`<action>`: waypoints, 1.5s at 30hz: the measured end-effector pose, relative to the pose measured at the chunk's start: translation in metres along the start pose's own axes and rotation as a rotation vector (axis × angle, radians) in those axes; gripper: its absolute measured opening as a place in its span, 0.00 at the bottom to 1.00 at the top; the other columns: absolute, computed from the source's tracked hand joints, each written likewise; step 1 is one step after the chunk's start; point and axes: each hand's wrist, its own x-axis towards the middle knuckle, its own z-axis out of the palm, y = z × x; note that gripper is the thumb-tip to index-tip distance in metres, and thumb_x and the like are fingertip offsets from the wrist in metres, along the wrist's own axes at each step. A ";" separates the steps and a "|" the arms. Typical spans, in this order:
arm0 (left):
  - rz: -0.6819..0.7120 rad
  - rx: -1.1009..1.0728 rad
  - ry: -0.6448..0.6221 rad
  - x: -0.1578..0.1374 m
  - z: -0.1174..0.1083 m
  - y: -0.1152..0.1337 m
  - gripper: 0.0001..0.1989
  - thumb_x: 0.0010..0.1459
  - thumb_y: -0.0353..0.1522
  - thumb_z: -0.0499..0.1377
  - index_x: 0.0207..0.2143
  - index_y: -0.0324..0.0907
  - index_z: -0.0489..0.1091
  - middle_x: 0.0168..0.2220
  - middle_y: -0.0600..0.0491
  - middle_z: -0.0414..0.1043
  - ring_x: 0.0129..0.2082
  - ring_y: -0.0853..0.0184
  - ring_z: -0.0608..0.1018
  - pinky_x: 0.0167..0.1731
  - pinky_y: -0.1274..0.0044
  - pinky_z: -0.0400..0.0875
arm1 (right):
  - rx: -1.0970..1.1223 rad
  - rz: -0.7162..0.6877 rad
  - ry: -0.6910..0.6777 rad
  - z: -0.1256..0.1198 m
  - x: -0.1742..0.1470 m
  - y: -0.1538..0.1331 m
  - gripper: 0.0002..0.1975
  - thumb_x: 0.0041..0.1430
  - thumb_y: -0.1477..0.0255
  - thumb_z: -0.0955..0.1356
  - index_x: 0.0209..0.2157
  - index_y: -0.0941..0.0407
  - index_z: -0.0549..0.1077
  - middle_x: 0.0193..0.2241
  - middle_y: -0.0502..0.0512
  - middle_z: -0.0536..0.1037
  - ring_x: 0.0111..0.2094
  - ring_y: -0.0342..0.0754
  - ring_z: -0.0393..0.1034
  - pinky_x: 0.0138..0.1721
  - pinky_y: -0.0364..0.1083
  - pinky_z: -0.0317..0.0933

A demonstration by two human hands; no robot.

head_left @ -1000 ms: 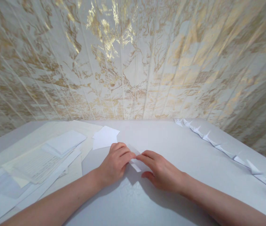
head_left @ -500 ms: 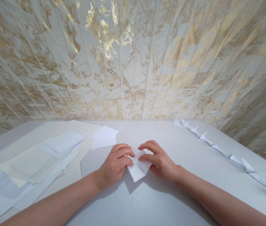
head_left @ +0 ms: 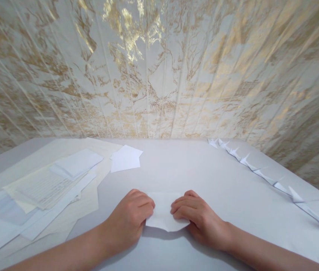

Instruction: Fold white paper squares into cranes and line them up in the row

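Observation:
Between my two hands is a small sheet of white paper, spread flatter now and held just above or on the white table. My left hand pinches its left edge, fingers curled over the top and the thumb hidden. On the opposite edge my right hand grips the paper the same way. A slight crease shows at the middle of the near edge.
Stacked papers and printed sheets cover the table's left side. Farther back lie loose white paper pieces. Along the right edge stands a row of folded white paper figures. A gold-patterned curtain hangs behind the table.
Both hands have come nearer to me with the paper. It was a folded, pointed diamond shape and is now opened out wider, with a hand at each side edge.

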 end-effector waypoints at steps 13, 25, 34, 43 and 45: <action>-0.474 -0.050 -0.128 0.013 0.002 0.004 0.10 0.50 0.30 0.55 0.17 0.40 0.64 0.30 0.51 0.68 0.32 0.64 0.69 0.33 0.72 0.64 | 0.095 0.701 0.109 0.011 0.005 -0.012 0.09 0.53 0.75 0.62 0.39 0.56 0.63 0.17 0.44 0.64 0.19 0.43 0.59 0.22 0.41 0.51; 0.045 0.182 -0.024 -0.015 0.029 0.023 0.22 0.55 0.43 0.51 0.48 0.41 0.63 0.50 0.43 0.66 0.55 0.51 0.61 0.50 0.62 0.56 | -0.041 0.654 0.034 0.012 0.008 -0.014 0.09 0.51 0.76 0.63 0.37 0.56 0.68 0.19 0.47 0.66 0.22 0.43 0.61 0.25 0.42 0.55; -0.011 0.082 -0.456 -0.016 0.031 0.026 0.40 0.52 0.52 0.47 0.59 0.34 0.49 0.60 0.36 0.47 0.59 0.49 0.54 0.54 0.59 0.55 | -0.073 0.597 0.002 0.011 0.008 -0.015 0.07 0.52 0.77 0.62 0.29 0.56 0.72 0.22 0.50 0.71 0.25 0.43 0.63 0.28 0.41 0.55; -0.223 0.045 -0.626 0.007 -0.001 0.045 0.38 0.52 0.48 0.52 0.59 0.34 0.51 0.61 0.39 0.43 0.60 0.51 0.49 0.57 0.60 0.49 | -0.064 0.608 -0.017 0.010 0.009 -0.015 0.07 0.53 0.77 0.62 0.28 0.57 0.71 0.22 0.50 0.71 0.26 0.43 0.63 0.29 0.41 0.54; -0.221 0.037 -0.621 0.006 -0.001 0.045 0.39 0.51 0.49 0.52 0.59 0.34 0.50 0.61 0.39 0.43 0.60 0.50 0.49 0.57 0.59 0.49 | -0.065 0.607 -0.017 0.010 0.009 -0.015 0.08 0.53 0.77 0.62 0.28 0.57 0.71 0.22 0.51 0.71 0.26 0.43 0.63 0.29 0.41 0.54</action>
